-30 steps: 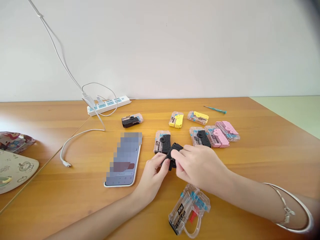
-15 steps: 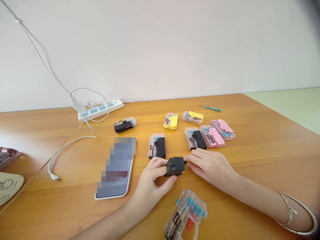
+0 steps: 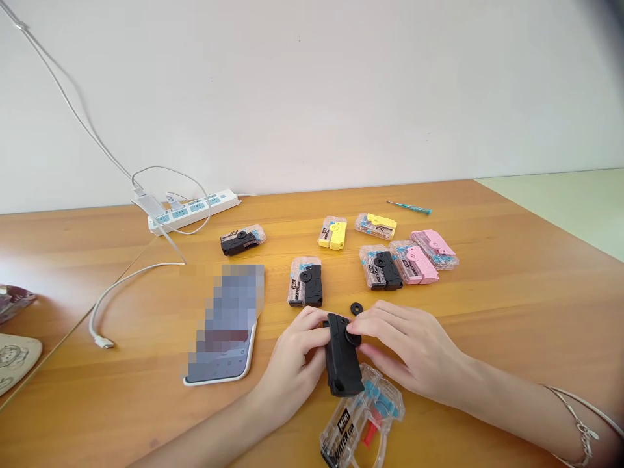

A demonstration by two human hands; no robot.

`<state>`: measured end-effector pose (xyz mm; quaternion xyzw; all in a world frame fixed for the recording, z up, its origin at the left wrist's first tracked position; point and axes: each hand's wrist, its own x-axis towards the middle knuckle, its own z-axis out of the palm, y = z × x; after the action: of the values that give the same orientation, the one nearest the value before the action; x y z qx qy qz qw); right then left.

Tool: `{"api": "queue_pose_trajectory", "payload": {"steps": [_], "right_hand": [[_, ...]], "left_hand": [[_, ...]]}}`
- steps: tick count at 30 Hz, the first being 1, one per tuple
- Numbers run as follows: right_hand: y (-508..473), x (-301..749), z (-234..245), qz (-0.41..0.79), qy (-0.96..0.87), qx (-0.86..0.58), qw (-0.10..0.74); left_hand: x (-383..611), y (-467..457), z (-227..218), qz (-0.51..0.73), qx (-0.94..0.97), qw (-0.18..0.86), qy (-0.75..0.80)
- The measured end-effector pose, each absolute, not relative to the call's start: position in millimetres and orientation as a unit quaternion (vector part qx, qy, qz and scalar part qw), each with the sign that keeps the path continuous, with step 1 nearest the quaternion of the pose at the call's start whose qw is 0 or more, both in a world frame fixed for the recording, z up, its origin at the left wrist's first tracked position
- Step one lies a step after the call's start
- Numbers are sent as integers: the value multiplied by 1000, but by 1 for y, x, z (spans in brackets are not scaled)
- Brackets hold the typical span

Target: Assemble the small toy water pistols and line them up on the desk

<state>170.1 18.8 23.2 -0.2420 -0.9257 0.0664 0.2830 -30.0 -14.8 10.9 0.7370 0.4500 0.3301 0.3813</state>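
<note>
Fingers: left hand (image 3: 295, 364) closed on a black gun body (image 3: 341, 370), its fingers (image 3: 312, 328) wrapped over the body's upper side; right hand (image 3: 407, 348) in a narrow pinch, its fingertips (image 3: 366, 325) pressed on a round black disc (image 3: 353, 337) at the body's upper end.

Held piece: out of its packaging, lying lengthwise between both hands, above the table (image 3: 507, 286).

Loose ring: a small black ring (image 3: 356, 309) lies on the table just beyond the right fingers, not touching them.

Below the hands: a clear pack (image 3: 358, 422) printed MINI WATER GUN, with a red part (image 3: 371, 429) inside, sits just under the body's lower end; whether they touch cannot be told.

Step in hand: it looks like fitting or removing the disc on the body; the pictures do not settle which.

Next move: this seems to call for a steady left grip while the right fingers work the disc, with the ring close at hand.

Nearby: black packs (image 3: 305, 283) and (image 3: 380, 268), yellow packs (image 3: 332, 233) and (image 3: 375, 225), and pink packs (image 3: 413, 262) and (image 3: 433, 249).

Farther off: a phone (image 3: 224, 325), a screwdriver (image 3: 409, 208) and a power strip (image 3: 192, 211).
</note>
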Motion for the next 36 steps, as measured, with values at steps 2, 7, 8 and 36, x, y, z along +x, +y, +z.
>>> {"api": "queue_pose_trajectory", "payload": {"steps": [2,7,8,36], "right_hand": [[19,170,23,53,-927,-235,287],[19,168,24,14,-930,-218,296],[19,168,24,7,-931,-215,296],[4,134,38,-243,-917,-272,162]], "left_hand": [[-31,-15,14,329,736,396,439],[-32,-17,17,345,739,397,422],[-32,-18,17,347,739,395,422],[-29,-14,11,366,706,388,466]]}}
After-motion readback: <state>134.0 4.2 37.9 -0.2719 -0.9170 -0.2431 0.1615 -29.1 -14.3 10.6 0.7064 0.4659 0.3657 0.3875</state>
